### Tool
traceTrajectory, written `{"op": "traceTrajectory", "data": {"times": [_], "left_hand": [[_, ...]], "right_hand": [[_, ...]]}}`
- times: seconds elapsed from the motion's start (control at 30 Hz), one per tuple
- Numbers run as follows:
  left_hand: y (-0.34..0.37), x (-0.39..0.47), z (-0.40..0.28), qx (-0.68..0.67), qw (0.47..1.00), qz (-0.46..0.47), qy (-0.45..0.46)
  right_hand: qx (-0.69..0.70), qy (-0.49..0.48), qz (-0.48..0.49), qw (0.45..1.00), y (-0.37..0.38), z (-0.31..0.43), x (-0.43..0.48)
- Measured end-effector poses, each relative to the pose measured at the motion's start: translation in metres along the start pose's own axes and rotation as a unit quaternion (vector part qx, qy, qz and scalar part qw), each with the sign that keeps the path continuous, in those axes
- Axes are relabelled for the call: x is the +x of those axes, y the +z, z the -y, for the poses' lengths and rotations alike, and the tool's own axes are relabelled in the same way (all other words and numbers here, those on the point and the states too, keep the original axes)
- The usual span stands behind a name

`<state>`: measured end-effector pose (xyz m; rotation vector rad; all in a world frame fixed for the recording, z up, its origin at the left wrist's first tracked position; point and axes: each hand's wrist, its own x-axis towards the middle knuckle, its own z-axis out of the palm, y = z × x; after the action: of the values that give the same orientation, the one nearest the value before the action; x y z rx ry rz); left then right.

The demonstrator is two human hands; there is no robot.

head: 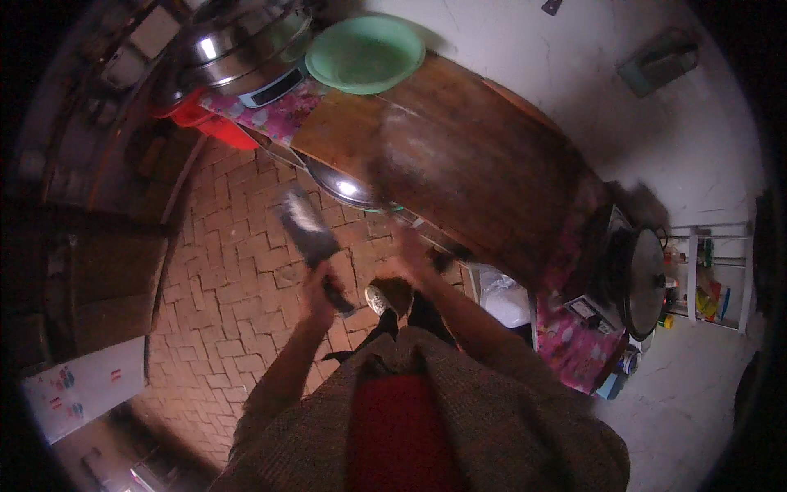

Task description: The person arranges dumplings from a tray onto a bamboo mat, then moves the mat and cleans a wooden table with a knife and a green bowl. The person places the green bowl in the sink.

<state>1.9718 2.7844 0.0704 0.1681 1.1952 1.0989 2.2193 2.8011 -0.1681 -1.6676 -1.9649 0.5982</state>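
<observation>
My left hand (318, 295) is wrapped around the dark handle of a cleaver (309, 230). The blade is broad, blurred by motion, and points away from me above the brick floor. My right hand (409, 255) reaches towards the front edge of a long wooden board (467, 160) on the counter. Its fingers are blurred, so whether they touch the edge or grip anything is unclear. Just left of those fingers, a shiny round metal lid or basin (344, 184) shows below the board's edge.
A green plastic basin (366, 55) stands at the board's far left end, beside a steel steamer pot (246, 46). A red plastic container (227, 129) sits below the pot. To the right are a lidded pan (642, 283) and a white rack (693, 277). Brick paving (227, 270) covers the floor.
</observation>
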Motion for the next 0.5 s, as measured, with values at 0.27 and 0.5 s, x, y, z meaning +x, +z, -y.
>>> {"op": "traceTrajectory", "data": {"times": [0.27, 0.5], "left_hand": [[-0.077, -0.066, -0.087, 0.002, 0.991, -0.041, 0.13], [-0.14, -0.07, -0.054, -0.081, 0.987, -0.051, 0.128]], "right_hand": [[0.058, -0.081, -0.012, 0.995, -0.07, 0.078, 0.099], [-0.296, 0.375, -0.065, 0.876, -0.248, -0.124, 0.072]]}}
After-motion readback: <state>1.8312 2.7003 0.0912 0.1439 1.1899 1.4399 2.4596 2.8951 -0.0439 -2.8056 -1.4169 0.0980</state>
